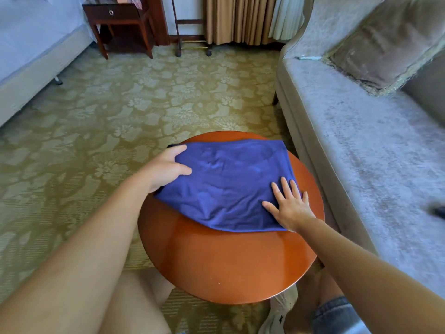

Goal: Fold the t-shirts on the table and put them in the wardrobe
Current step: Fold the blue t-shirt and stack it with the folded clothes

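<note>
The person wears blue denim shorts [334,314] and white footwear [279,312] with a small black mark.

The shirt [228,184] hides the surface's [216,261] far part; the right edge cuts off an unidentifiable dark thing [439,211].

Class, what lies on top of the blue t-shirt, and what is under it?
On the t-shirt: the right hand flat at its near corner, the left hand gripping its left edge. Under it: the table; anything else beneath is hidden.
</note>
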`<action>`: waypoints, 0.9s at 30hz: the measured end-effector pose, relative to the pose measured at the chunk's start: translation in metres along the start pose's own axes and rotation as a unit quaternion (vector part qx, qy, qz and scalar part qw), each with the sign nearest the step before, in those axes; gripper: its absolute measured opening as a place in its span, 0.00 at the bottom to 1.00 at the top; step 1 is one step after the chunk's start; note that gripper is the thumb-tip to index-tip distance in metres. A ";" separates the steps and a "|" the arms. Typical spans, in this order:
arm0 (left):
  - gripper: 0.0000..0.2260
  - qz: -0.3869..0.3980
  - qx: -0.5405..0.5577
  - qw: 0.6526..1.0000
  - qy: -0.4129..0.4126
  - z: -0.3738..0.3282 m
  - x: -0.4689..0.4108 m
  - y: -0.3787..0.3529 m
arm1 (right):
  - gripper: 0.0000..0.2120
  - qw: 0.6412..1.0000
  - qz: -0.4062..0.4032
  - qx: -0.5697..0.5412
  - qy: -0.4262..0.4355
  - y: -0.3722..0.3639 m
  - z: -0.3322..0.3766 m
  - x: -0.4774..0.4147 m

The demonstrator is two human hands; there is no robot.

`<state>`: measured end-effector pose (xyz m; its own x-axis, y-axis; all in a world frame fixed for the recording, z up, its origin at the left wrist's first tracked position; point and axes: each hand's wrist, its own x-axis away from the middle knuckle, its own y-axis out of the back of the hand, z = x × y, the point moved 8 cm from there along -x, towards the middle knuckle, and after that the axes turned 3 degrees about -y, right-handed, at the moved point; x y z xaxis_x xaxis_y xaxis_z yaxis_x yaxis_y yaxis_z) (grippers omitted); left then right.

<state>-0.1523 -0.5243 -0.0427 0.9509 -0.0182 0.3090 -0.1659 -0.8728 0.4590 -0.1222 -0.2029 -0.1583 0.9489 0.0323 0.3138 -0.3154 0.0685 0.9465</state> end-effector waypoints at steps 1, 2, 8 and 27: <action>0.34 0.008 -0.015 1.000 -0.014 -0.018 0.002 -0.007 | 0.34 1.000 0.001 -0.011 0.001 0.002 0.002 0.001; 0.34 0.013 -0.028 0.999 -0.027 -0.034 0.002 -0.016 | 0.33 0.999 -0.011 -0.033 0.000 0.007 0.002 0.003; 0.38 0.054 -0.104 0.992 -0.036 -0.099 -0.011 -0.106 | 0.12 0.841 -0.176 -0.499 -0.113 0.029 -0.051 0.031; 0.29 -0.017 -0.424 0.905 -0.023 0.006 0.006 -0.235 | 0.18 0.839 -0.062 -0.527 -0.121 0.014 -0.075 0.025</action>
<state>-0.1057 -0.3225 -0.1539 0.9660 -0.0358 0.2561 -0.2582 -0.1850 0.9482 -0.1034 -0.1260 -0.1425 0.9086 -0.2355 0.3450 0.0745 0.9040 0.4210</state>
